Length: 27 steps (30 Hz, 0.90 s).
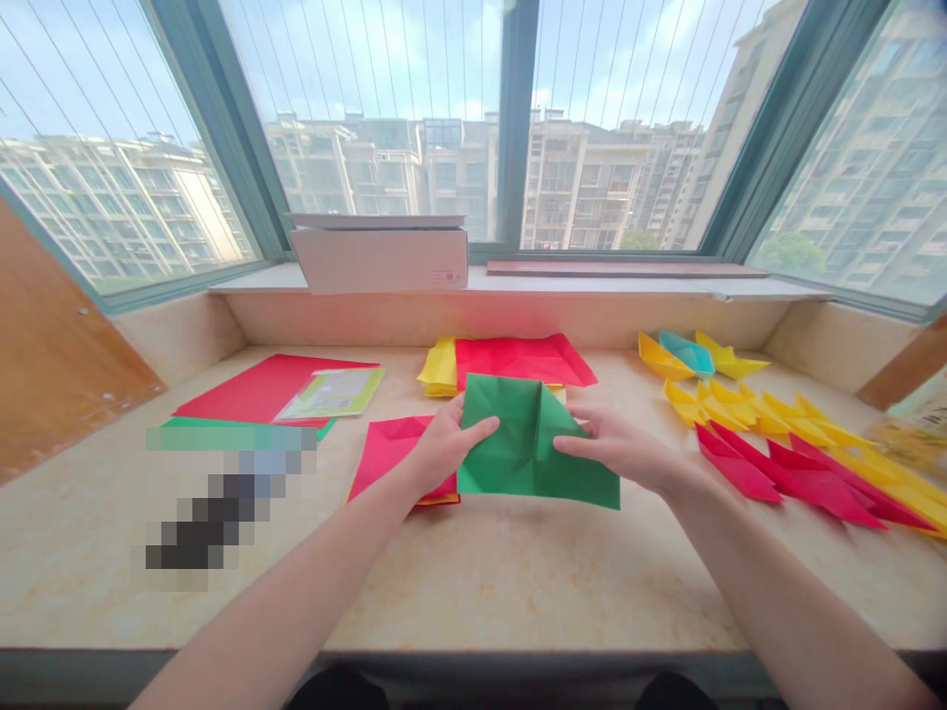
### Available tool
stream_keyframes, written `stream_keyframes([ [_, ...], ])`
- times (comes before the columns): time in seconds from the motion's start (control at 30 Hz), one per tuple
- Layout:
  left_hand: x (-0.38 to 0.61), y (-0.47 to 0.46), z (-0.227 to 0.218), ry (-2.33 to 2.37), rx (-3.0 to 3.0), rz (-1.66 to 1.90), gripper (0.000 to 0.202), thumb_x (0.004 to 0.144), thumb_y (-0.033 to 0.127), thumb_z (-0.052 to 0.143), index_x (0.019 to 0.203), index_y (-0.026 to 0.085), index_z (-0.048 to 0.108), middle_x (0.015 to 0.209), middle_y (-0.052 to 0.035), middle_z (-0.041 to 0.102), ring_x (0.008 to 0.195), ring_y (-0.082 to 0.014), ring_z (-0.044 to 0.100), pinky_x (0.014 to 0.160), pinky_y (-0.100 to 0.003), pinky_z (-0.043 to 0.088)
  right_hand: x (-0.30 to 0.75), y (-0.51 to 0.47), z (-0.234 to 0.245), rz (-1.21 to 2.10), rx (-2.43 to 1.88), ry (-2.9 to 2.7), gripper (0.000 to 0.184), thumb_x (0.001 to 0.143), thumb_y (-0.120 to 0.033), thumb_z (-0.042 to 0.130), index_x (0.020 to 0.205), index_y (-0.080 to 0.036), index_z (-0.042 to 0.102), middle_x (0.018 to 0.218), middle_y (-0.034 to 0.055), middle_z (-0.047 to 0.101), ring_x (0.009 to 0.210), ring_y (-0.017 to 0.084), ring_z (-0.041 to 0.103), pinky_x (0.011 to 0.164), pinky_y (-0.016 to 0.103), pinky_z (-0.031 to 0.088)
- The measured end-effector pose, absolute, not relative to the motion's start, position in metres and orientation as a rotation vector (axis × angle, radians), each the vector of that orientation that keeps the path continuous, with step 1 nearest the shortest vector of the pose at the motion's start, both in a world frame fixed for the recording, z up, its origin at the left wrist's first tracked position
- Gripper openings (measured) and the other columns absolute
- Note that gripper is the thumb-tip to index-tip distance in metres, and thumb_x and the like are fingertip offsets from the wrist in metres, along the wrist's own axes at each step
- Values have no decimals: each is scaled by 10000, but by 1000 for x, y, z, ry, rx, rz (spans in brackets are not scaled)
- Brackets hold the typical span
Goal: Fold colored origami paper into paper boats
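A green sheet of paper [533,459] with crease lines is held up above the counter between my two hands. My left hand [448,439] grips its left edge, thumb on the front face and fingers behind. At the right edge my right hand [611,442] pinches it the same way, its fingers partly hidden by the paper. The sheet's top right corner slopes down or is bent back. Behind it lie a creased red sheet [522,361] and yellow sheets [439,367]. Beside my left forearm rests a stack of pinkish-red sheets [389,449].
Folded paper boats in yellow [732,404], red [814,478] and blue [685,352] line the counter's right side. Red paper [241,390] and a clear packet [330,392] lie left, near a pixelated patch. A white box [381,256] stands on the windowsill [592,284].
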<state>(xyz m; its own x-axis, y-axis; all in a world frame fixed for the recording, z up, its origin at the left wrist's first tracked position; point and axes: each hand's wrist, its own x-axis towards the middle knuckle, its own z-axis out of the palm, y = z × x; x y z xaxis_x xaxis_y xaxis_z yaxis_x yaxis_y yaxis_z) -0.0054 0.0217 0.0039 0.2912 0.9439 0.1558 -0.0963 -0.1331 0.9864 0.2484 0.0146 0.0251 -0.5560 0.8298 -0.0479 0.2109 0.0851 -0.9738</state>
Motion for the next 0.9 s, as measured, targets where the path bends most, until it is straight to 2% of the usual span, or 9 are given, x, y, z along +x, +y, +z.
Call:
stream_keyframes([
  [0.13,-1,16,0,939,1446,1065,443,820,390,695,1195,170,609,1180,-109,717,1099,-307,669,886,-443,588,242,13,25,1358,-1081,-1912,371,925,-508,539,1108,-235,710,992,48,757,954,252,718,787,346,592],
  [0.27,2,6,0,928,1532,950,384,911,381,572,1260,222,584,1216,-83,704,1140,-285,653,911,-429,584,239,15,19,1194,-1172,-1923,350,911,-496,565,1080,-241,736,958,41,766,919,260,716,768,358,585],
  [0.43,4,3,0,943,1728,905,401,970,338,451,1355,263,533,1223,-54,700,1199,-269,614,925,-417,575,237,15,18,1207,-1141,-1877,340,900,-475,587,1076,-226,738,931,45,765,885,252,711,739,348,575],
  [0.67,-1,8,3,1016,1695,915,540,929,364,543,1446,244,448,1322,-81,643,1191,-301,611,1024,-464,493,235,12,14,1496,-1115,-1822,430,862,-573,608,1008,-191,744,911,59,767,821,240,709,689,324,559],
  [0.77,-1,4,8,944,1622,851,604,917,384,572,1482,262,395,1364,-73,612,1242,-304,572,1051,-461,467,232,11,12,1517,-1126,-1758,471,878,-612,557,1049,-211,735,932,61,769,866,254,708,735,354,564],
  [0.9,0,-2,10,822,1532,755,594,939,403,545,1497,299,369,1408,-54,576,1226,-288,586,1020,-436,498,230,12,11,1429,-1066,-1737,442,891,-598,544,1080,-243,729,971,43,764,911,261,702,811,392,555],
])
